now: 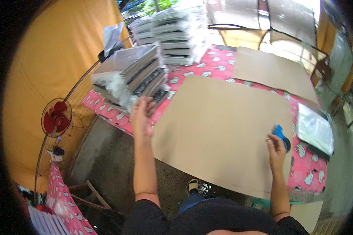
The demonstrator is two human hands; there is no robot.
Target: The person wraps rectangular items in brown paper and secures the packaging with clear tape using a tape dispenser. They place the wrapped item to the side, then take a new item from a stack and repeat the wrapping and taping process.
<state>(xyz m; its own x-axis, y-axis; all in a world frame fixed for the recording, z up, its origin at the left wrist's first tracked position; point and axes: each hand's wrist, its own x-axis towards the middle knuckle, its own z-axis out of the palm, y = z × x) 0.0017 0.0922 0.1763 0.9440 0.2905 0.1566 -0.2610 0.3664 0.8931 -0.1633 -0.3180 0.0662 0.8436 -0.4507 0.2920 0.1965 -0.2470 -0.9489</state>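
Note:
In front of me a large tan cardboard sheet (219,125) lies flat on a table with a pink printed cover (308,166). My left hand (143,113) is raised over the sheet's left edge, fingers apart and slightly bent, holding nothing. Beyond it sits a stack of flat boards in clear plastic wrap (133,74). At the sheet's right side, my right hand (277,148) has its fingers curled against a blue tape dispenser (278,131). The fingers partly hide the dispenser's middle.
Taller wrapped stacks (176,35) stand at the back. A second cardboard sheet (274,72) lies at the far right, with a pack in clear plastic (314,127) nearer me. A red-bladed fan (57,117) stands left by a yellow-orange curtain (55,58). A wooden frame (92,196) is on the floor.

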